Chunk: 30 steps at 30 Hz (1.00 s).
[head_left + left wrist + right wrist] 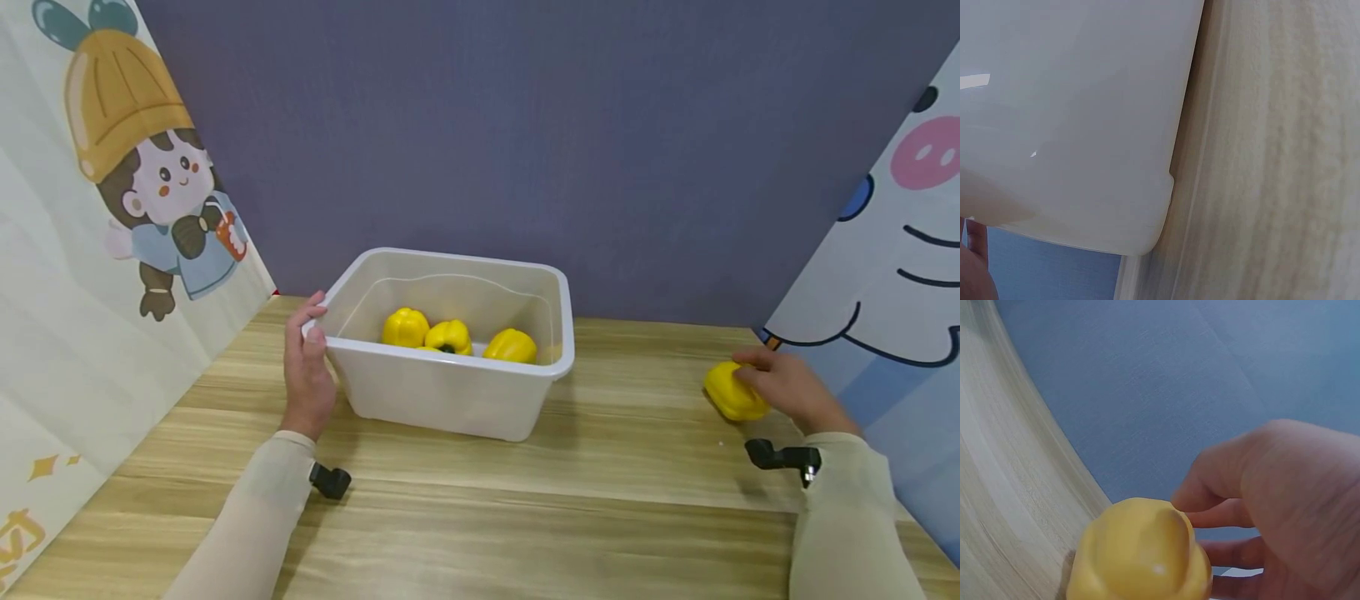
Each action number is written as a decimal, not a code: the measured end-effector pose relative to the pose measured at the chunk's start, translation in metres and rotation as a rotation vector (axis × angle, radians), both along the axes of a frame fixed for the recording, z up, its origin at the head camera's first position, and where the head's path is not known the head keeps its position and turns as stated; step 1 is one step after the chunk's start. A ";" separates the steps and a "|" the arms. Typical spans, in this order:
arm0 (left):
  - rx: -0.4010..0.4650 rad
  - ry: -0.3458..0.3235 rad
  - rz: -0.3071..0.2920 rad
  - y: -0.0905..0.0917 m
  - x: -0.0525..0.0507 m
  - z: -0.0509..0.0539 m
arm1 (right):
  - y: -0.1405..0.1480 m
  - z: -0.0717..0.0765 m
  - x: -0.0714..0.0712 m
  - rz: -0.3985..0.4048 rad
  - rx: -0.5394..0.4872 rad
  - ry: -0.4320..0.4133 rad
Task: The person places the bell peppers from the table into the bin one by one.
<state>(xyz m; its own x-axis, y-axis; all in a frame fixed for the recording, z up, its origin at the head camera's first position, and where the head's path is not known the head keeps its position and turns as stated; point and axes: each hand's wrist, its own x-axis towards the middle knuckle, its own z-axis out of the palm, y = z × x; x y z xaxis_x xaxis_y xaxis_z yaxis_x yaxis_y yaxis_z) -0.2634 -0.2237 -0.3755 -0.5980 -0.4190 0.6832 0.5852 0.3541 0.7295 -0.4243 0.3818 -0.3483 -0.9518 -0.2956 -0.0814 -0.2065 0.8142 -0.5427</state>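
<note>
A white plastic bin (442,400) stands on the wooden table against the back partition. My left hand (309,375) grips its left end at the rim, the thumb near the front corner. In the left wrist view the bin's smooth wall (1079,112) takes up much of the picture, and only bits of that hand show at the lower left. Far to the right, my right hand (791,387) holds a yellow bell pepper (733,392) between thumb and fingers, at or close to the tabletop. Several more yellow bell peppers (512,346) lie inside the bin, partly hidden by its front wall.
A dark blue-grey partition (525,150) rises behind the table (525,517). Cartoon-printed sheets flank it, the left sheet (67,333) showing a child in a yellow hat, the right sheet (892,292) a pink-snouted figure. Black wrist cameras sit on both sleeves.
</note>
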 end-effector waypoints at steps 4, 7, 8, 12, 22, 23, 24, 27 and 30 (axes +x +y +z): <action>0.005 0.005 0.000 0.000 0.000 0.000 | -0.003 0.000 -0.001 0.000 0.051 -0.007; 0.019 0.025 -0.012 0.000 -0.001 0.000 | -0.005 0.000 -0.001 0.020 0.065 -0.009; 0.025 0.031 -0.018 0.000 -0.001 -0.001 | -0.005 0.000 -0.002 0.026 0.069 -0.007; 0.041 0.050 -0.034 -0.001 -0.002 -0.002 | -0.007 0.001 -0.002 0.040 0.110 0.016; 0.038 0.033 -0.018 0.001 -0.001 0.000 | -0.016 0.005 -0.002 0.025 0.190 -0.015; 0.037 0.032 -0.017 0.001 -0.001 0.000 | -0.017 0.005 -0.001 0.027 0.182 -0.019; 0.036 0.032 -0.017 0.001 -0.001 0.000 | -0.017 0.006 0.000 0.028 0.175 -0.026; 0.033 0.030 -0.017 0.001 0.000 0.001 | -0.018 0.008 0.001 0.023 0.165 -0.051; 0.031 0.026 -0.016 0.001 0.000 0.001 | -0.018 0.010 0.001 0.003 0.170 -0.080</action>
